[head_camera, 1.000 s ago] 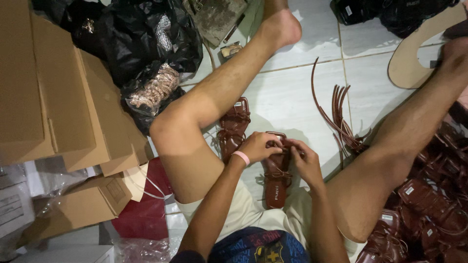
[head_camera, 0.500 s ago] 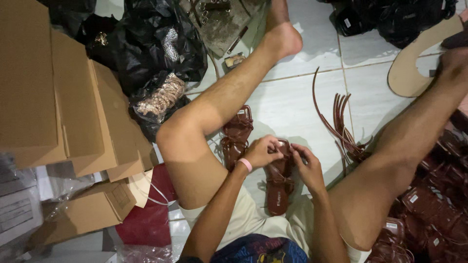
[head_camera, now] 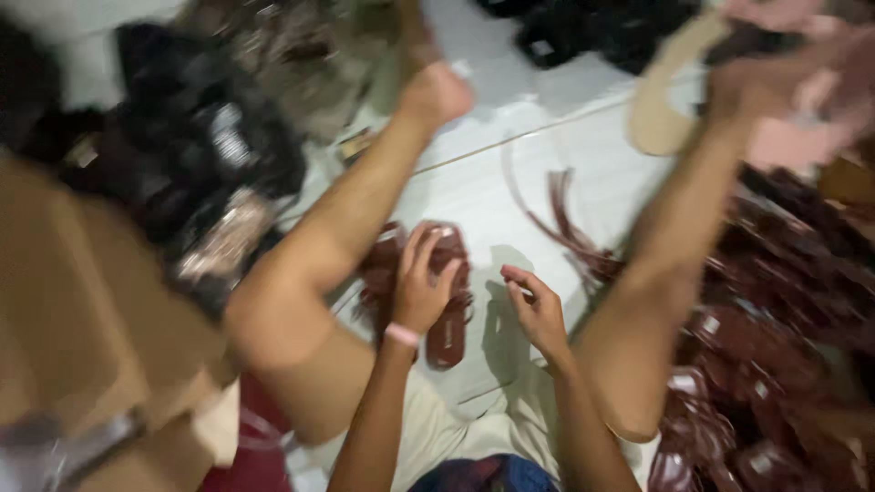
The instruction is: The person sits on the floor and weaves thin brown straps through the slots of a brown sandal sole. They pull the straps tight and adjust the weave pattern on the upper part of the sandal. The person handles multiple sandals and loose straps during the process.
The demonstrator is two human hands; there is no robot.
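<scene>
Sandal, brown, glossy, flat-soled: left hand grip closed on it; right hand open, empty.

Your whole view is smeared by motion, so little reads sharply. Your left hand covers the middle of the brown sandal, so you cannot tell whether the fingers grip it or only rest on it. Left of the sandal, the cardboard boxes are a tan blur, cut off by the left edge. Right of the sandal, the heap of brown sandals melts into one dark mass running off the right edge. Beyond the sandal, the black bags show no detail. Your right hand, just right of the sandal, is blurred at the fingertips.
</scene>
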